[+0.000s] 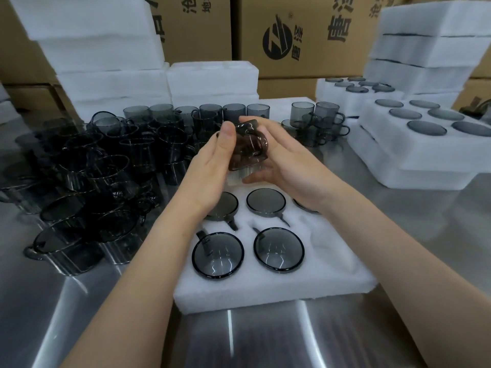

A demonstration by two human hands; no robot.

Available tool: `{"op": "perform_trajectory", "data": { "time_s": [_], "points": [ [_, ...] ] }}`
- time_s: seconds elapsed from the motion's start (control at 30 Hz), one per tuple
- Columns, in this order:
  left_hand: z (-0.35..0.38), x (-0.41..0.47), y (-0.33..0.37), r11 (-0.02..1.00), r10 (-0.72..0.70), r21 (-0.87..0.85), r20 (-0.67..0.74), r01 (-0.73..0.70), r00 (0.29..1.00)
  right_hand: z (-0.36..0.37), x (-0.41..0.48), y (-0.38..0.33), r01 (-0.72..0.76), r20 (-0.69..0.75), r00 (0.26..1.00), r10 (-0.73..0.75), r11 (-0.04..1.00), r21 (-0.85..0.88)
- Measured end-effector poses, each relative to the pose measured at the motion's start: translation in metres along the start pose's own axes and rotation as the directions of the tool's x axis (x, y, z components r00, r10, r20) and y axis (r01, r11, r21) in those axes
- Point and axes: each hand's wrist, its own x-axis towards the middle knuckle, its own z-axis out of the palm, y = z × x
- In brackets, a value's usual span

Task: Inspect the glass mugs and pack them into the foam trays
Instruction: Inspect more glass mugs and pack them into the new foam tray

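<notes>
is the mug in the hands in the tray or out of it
Out: left hand and right hand hold the mug above the foam tray, not in a slot.

Bare forearms, left hand (212, 166), right hand (289, 160).

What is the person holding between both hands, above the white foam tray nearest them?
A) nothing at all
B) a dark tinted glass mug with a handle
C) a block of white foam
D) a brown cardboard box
B: the left hand and the right hand hold a dark tinted glass mug, handle facing the camera, above the white foam tray, which already has mugs set in its pockets.
</notes>
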Motion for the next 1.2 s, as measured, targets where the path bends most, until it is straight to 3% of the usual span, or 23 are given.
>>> {"op": "perform_trajectory", "data": {
  "time_s": [0.07, 0.2, 0.27, 0.4, 0.63, 0.73, 0.83, 0.9, 0.97, 1.1, 1.2],
  "points": [
    [0.001, 0.000, -0.002, 0.999, 0.015, 0.031, -0.033, -0.014, 0.999, 0.002, -0.002, -0.002, -0.004, 0.018, 1.000, 0.004, 0.999, 0.033],
    [0.001, -0.004, 0.005, 0.980, 0.196, 0.065, -0.199, -0.187, 0.960, 0.003, -0.003, -0.003, 0.044, -0.067, 0.997, -0.043, 0.999, 0.005],
    [0.002, -0.008, 0.008, 0.955, 0.294, 0.078, -0.173, -0.285, 0.940, 0.003, -0.003, -0.003, 0.082, -0.141, 0.986, -0.093, 0.993, -0.083],
    [0.004, -0.011, 0.010, 0.906, 0.373, 0.257, -0.112, -0.336, 0.921, 0.003, -0.003, -0.004, 0.135, -0.237, 0.957, -0.168, 0.980, -0.149],
    [0.004, -0.012, 0.009, 0.925, 0.367, 0.142, -0.089, -0.352, 0.926, -0.004, -0.002, -0.005, 0.177, -0.347, 0.918, -0.194, 0.981, -0.079],
    [0.003, -0.012, 0.010, 0.935, 0.353, 0.066, -0.084, -0.348, 0.932, -0.007, 0.001, -0.003, 0.102, -0.335, 0.938, -0.088, 0.995, 0.023],
    [0.003, -0.012, 0.009, 0.941, 0.338, 0.047, -0.053, -0.336, 0.940, -0.008, 0.003, -0.003, -0.083, -0.133, 0.983, 0.123, 0.958, 0.276],
    [0.003, -0.012, 0.009, 0.946, 0.313, 0.106, -0.037, -0.308, 0.949, -0.008, 0.003, -0.002, -0.167, 0.022, 0.985, 0.170, 0.923, 0.345],
    [0.003, -0.011, 0.008, 0.948, 0.280, 0.168, -0.034, -0.271, 0.959, -0.008, 0.003, -0.002, -0.155, 0.007, 0.987, 0.161, 0.937, 0.314],
    [0.005, -0.012, 0.010, 0.924, 0.258, 0.304, -0.049, -0.232, 0.965, -0.007, 0.003, 0.001, -0.085, -0.167, 0.980, 0.108, 0.987, 0.139],
    [0.004, -0.012, 0.012, 0.915, 0.293, 0.311, -0.078, -0.256, 0.953, -0.007, 0.003, -0.001, -0.088, -0.174, 0.978, 0.116, 0.983, 0.162]
  ]
}}
